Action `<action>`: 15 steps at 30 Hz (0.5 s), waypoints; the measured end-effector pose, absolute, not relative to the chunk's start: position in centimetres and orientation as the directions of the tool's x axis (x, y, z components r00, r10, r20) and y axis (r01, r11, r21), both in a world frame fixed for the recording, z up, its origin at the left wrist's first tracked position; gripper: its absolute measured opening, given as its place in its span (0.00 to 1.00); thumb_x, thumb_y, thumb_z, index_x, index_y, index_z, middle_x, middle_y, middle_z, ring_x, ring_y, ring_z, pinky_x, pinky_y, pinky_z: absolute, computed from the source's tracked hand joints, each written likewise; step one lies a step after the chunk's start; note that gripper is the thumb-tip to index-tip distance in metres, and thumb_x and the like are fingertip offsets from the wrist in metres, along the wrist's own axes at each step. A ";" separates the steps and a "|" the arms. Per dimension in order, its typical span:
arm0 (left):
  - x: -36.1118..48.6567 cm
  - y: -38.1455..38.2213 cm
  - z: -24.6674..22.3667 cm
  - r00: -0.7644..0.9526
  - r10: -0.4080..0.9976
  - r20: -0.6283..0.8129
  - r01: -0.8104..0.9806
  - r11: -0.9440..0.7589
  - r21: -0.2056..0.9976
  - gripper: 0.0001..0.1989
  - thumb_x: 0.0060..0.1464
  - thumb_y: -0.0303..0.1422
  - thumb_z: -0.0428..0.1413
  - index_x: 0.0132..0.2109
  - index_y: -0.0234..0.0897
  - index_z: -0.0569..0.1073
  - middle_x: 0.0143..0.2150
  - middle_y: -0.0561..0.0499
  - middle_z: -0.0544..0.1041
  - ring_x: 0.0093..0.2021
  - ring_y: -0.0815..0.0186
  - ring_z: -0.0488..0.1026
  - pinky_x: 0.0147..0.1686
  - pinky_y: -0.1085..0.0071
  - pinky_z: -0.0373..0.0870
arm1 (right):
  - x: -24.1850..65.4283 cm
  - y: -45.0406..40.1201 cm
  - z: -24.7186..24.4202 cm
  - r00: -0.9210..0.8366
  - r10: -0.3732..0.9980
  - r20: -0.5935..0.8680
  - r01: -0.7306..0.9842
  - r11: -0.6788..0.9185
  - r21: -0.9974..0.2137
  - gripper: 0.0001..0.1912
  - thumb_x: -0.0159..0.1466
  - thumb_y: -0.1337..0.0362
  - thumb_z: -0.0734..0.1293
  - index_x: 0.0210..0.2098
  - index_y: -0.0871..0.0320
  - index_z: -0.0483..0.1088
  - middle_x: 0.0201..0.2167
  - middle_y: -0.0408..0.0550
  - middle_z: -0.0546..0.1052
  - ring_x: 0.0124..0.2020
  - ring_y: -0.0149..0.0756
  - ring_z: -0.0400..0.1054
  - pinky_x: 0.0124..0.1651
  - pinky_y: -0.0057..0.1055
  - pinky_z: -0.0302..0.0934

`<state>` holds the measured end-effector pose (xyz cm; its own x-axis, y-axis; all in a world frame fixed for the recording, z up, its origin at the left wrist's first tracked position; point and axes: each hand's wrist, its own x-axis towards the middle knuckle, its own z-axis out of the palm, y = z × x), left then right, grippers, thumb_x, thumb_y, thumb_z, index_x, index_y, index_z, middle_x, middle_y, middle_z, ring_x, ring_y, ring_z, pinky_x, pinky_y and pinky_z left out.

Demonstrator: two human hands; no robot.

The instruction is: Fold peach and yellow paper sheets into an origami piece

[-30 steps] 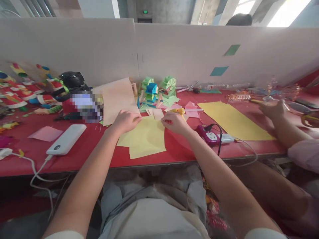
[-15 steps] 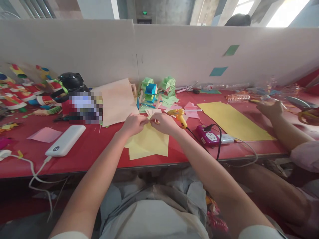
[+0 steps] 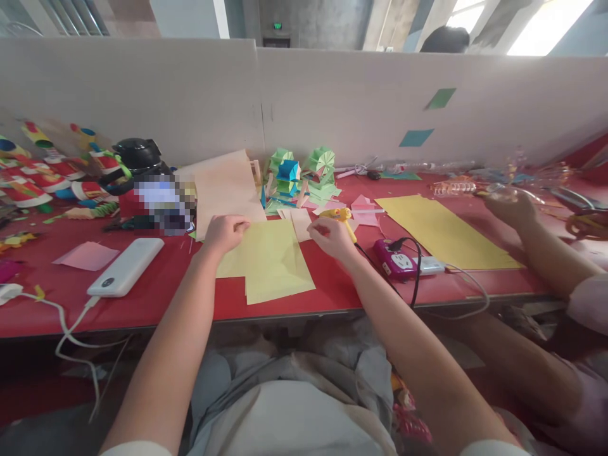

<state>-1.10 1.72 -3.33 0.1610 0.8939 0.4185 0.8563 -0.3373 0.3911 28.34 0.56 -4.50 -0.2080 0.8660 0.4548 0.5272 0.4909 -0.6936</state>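
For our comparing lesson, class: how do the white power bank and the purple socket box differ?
The power bank is white; the socket box is purple. The power bank is long and slab-like; the socket box is stubbier, with socket holes. Both lie on the red table.

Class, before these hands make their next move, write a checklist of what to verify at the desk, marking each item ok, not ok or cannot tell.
1. Near yellow sheets resting on the red table: ok.
2. Their edges lined up: not ok; one juts out to the left.
3. White power bank apart from those sheets: ok.
4. Black plug in the purple socket block: ok.
5. Glue gun, beside the right hand, cool: cannot tell.
6. Left hand pressing paper down: cannot tell.
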 end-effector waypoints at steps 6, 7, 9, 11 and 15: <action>1.7 0.9 -3.2 0.293 0.853 0.431 0.764 -0.481 0.431 0.13 0.58 0.37 0.51 0.37 0.40 0.80 0.37 0.49 0.82 0.40 0.59 0.78 0.43 0.65 0.68 | 26.4 0.2 -5.2 -0.335 0.881 0.333 0.349 0.445 -0.825 0.20 0.62 0.47 0.64 0.37 0.58 0.73 0.32 0.47 0.76 0.31 0.34 0.67 0.33 0.29 0.62; 2.0 0.8 -3.2 0.307 0.845 0.437 0.746 -0.499 0.441 0.13 0.59 0.37 0.51 0.37 0.40 0.80 0.38 0.49 0.82 0.41 0.59 0.78 0.44 0.66 0.68 | 26.2 0.2 -5.3 -0.356 0.874 0.331 0.361 0.456 -0.814 0.20 0.63 0.47 0.63 0.34 0.59 0.72 0.30 0.46 0.74 0.30 0.33 0.66 0.33 0.29 0.60; 2.0 0.8 -3.3 0.304 0.843 0.443 0.721 -0.508 0.472 0.14 0.59 0.39 0.51 0.38 0.40 0.80 0.39 0.48 0.82 0.43 0.59 0.78 0.45 0.65 0.68 | 26.3 0.2 -5.4 -0.356 0.870 0.340 0.373 0.466 -0.802 0.20 0.64 0.48 0.62 0.30 0.59 0.71 0.26 0.44 0.71 0.28 0.32 0.63 0.31 0.28 0.58; 1.1 0.9 -3.4 0.261 0.859 0.440 0.717 -0.478 0.507 0.14 0.58 0.41 0.52 0.38 0.41 0.80 0.39 0.47 0.82 0.42 0.57 0.78 0.45 0.65 0.69 | 26.7 0.3 -5.4 -0.321 0.883 0.343 0.365 0.449 -0.815 0.20 0.64 0.48 0.61 0.29 0.58 0.70 0.23 0.42 0.68 0.26 0.31 0.61 0.29 0.28 0.55; -1.5 1.4 -3.9 0.127 0.896 0.426 0.760 -0.364 0.538 0.12 0.55 0.41 0.54 0.36 0.41 0.80 0.37 0.46 0.82 0.40 0.55 0.77 0.41 0.64 0.70 | 27.2 0.2 -5.1 -0.254 0.906 0.340 0.329 0.411 -0.850 0.19 0.63 0.48 0.62 0.29 0.58 0.70 0.22 0.41 0.67 0.24 0.30 0.59 0.27 0.28 0.53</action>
<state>-1.50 1.40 -3.93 0.1270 0.8955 0.4265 0.7601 -0.3641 0.5382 27.23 0.19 -5.08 -0.2537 0.9057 0.3396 0.3291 0.4110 -0.8502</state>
